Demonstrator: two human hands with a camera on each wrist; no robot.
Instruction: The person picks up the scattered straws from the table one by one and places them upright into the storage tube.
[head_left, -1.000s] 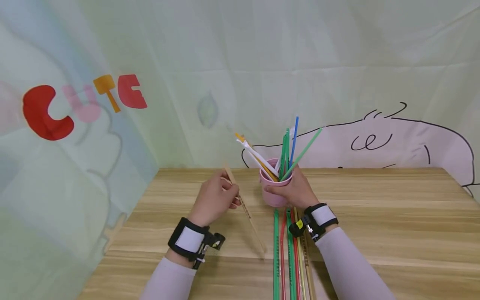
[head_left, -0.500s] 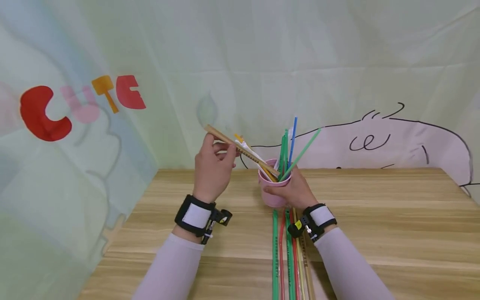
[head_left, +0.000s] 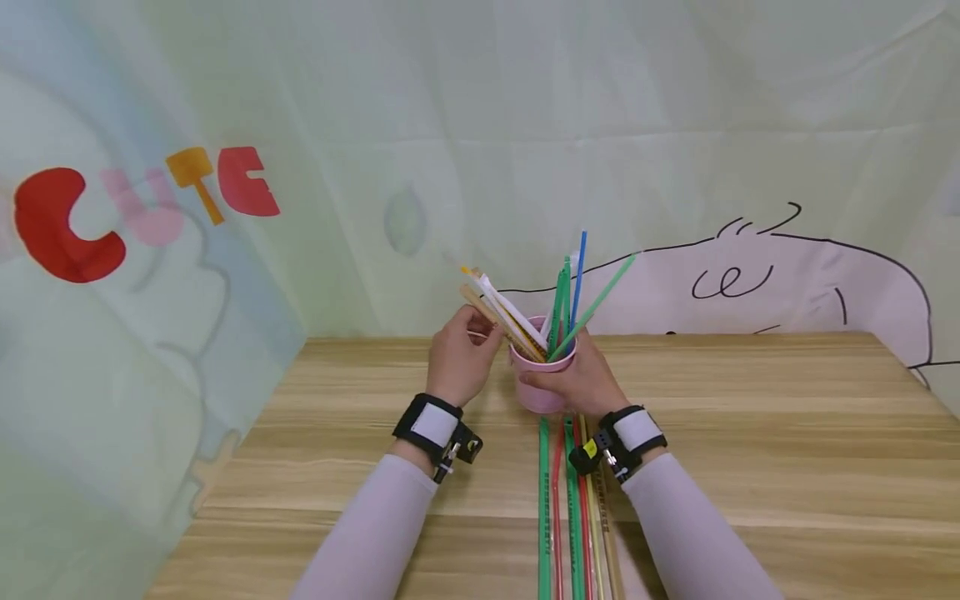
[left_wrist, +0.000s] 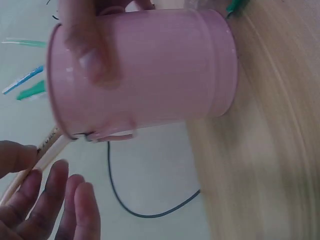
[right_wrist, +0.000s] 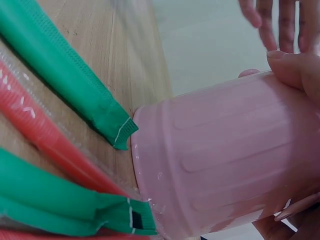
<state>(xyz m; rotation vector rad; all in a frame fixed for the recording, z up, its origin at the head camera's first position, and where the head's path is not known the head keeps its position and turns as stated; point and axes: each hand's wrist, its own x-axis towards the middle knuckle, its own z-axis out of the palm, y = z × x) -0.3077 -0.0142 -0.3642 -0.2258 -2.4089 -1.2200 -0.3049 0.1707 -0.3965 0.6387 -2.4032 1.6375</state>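
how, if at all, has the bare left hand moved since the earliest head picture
Yes: against the pale wood-grain tabletop, the left hand sits farther right and higher in view, nearer the pink cylindrical bucket.

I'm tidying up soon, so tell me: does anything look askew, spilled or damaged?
Nothing looks spilled or damaged. The straws in the pink bucket fan unevenly, the light green straw leaning well right, but that seems ordinary for loose straws.

There are two hands (head_left: 461,360), one pink bucket (head_left: 537,398), one blue straw (head_left: 578,280); on the table (head_left: 750,467) lie two green straws (right_wrist: 64,75), two red straws (right_wrist: 50,130).
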